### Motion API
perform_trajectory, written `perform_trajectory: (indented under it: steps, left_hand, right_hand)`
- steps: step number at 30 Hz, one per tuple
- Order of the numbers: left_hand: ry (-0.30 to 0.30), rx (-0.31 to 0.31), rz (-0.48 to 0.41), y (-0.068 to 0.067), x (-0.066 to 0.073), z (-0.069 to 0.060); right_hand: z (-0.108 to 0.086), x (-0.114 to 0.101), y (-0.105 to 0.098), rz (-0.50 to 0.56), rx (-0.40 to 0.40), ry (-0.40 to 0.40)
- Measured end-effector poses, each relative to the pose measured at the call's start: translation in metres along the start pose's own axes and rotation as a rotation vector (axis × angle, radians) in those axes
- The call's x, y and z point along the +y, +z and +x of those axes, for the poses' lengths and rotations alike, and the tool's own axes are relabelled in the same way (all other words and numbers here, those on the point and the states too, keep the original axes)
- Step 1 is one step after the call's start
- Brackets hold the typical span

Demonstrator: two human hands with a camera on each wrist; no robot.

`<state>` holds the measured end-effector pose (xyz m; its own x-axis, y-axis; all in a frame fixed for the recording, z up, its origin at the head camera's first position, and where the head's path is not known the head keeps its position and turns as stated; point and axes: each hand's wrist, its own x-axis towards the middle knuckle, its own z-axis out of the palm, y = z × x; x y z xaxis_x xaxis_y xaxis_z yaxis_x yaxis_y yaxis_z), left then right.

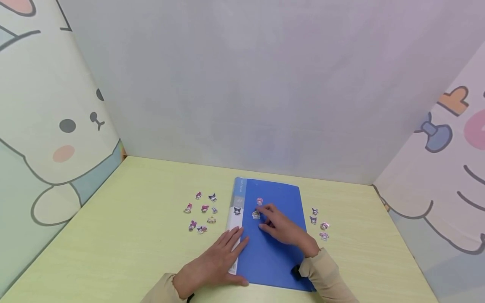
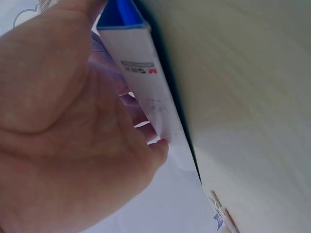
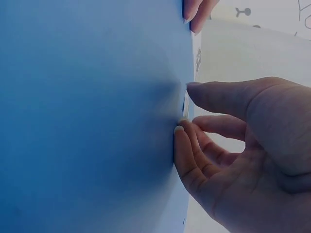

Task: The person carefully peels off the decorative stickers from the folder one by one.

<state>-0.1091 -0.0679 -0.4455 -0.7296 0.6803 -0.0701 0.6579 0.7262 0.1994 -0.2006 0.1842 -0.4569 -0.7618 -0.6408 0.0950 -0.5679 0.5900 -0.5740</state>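
Note:
A blue folder (image 1: 273,261) lies on the table, its white and light-blue spine (image 1: 238,193) along the left side. My left hand (image 1: 216,263) rests across the spine and the cover's lower left edge, fingers extended; the left wrist view shows the palm beside the white spine (image 2: 138,73). Over the cover, my right hand (image 1: 282,227) has its thumb and fingertips apart, close around a small character sticker (image 1: 256,215). In the right wrist view the fingertips (image 3: 181,141) touch or nearly touch the cover. A pink sticker (image 1: 259,201) is just above, and a dark character sticker (image 1: 237,211) is on the spine.
Several small character stickers lie left of the folder, among them a purple-pink one (image 1: 205,208) and a yellowish one (image 1: 211,219). More lie to its right, such as a pink one (image 1: 324,226). A pale wall (image 1: 257,84) stands behind the yellow table (image 1: 132,235).

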Motion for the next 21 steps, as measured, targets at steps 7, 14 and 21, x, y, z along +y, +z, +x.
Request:
perform_trajectory:
  steps: [7,14,21]
  left_hand:
    - [-0.004,-0.009,-0.002,-0.0004,-0.0002,0.0005]
    - [0.0,-0.005,0.0,-0.0009,-0.0002,0.0]
    - [-0.003,-0.007,-0.01,-0.0009,-0.0001,0.0001]
  right_hand:
    - [0.0002,0.0005,0.0023,0.0,0.005,0.02]
    - [0.0009,-0.0019,0.0034,0.003,0.019,0.009]
    - [0.0016,-0.0026,0.0034,0.007,0.018,0.006]
